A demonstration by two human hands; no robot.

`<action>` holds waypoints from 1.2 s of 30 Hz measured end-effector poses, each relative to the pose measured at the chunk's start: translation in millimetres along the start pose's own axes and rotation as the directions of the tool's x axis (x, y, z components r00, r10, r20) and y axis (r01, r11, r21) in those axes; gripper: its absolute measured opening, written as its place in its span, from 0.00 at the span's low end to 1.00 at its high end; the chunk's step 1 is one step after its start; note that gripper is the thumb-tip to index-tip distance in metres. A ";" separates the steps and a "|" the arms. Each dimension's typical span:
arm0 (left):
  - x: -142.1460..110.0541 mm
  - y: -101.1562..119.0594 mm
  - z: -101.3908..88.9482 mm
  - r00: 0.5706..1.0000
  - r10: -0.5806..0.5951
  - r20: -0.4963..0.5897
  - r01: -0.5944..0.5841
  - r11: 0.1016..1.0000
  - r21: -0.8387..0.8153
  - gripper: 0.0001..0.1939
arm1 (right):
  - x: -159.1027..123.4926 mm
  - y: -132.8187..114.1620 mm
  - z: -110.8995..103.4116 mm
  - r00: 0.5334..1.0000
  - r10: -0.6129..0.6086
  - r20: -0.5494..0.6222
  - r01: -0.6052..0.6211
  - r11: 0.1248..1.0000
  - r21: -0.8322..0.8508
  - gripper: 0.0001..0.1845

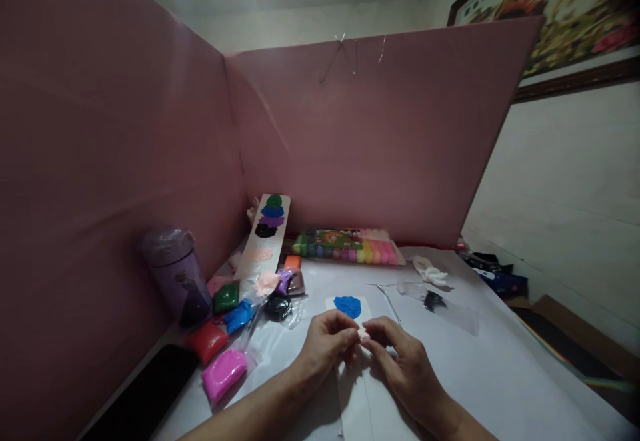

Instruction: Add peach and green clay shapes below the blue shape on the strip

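My left hand (327, 344) and my right hand (405, 357) meet over a white card strip (353, 394). Between their fingertips is a small pale peach piece of modelling clay (364, 336), pinched from both sides and partly hidden by the fingers. Just beyond the fingers, a flat textured patch of blue clay (347, 306) lies on the far end of the card. A thin metal tool (390, 302) rests on the table to the right of that patch.
Clay packets, including pink (225, 373), red (207, 341) and black (278, 307), lie left, near a purple cup (180, 277) and a dark phone-like slab (143, 394). Behind are a leaning sample card (265, 234) and a multicoloured clay pack (347, 246). Pink panels (375, 134) enclose the back and left.
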State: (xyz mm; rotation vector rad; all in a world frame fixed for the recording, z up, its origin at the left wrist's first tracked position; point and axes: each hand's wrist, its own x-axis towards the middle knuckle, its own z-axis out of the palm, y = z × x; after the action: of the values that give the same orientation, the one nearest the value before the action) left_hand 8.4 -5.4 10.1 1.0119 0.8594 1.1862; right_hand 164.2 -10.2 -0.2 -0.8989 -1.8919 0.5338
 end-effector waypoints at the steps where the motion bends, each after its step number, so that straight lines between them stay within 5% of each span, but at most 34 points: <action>1: 0.0 0.2 -0.3 1.000 0.009 0.000 -0.009 1.000 -0.004 0.18 | 0.5 -0.8 -0.1 1.000 -0.009 0.006 0.009 1.000 0.005 0.05; 19: 0.0 -0.1 -3.2 0.999 -0.013 0.043 0.011 0.999 0.043 0.13 | 1.7 -2.4 -2.4 0.999 -0.001 -0.046 0.001 1.000 -0.001 0.05; 29: -0.9 0.0 -4.5 0.997 -0.011 0.071 0.012 1.000 -0.017 0.11 | 1.7 -0.2 -2.5 0.982 0.181 -0.049 -0.173 0.975 0.137 0.06; 36: -1.0 2.5 -3.0 0.998 -0.037 0.043 0.037 0.999 -0.008 0.10 | 3.3 -0.1 -2.9 0.983 0.154 -0.103 -0.144 0.984 0.102 0.06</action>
State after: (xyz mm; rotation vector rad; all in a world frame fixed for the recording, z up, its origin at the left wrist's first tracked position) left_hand 4.6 -5.7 11.4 1.0068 0.8354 1.1324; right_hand 165.8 -7.8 3.1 -0.9934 -1.6949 0.6449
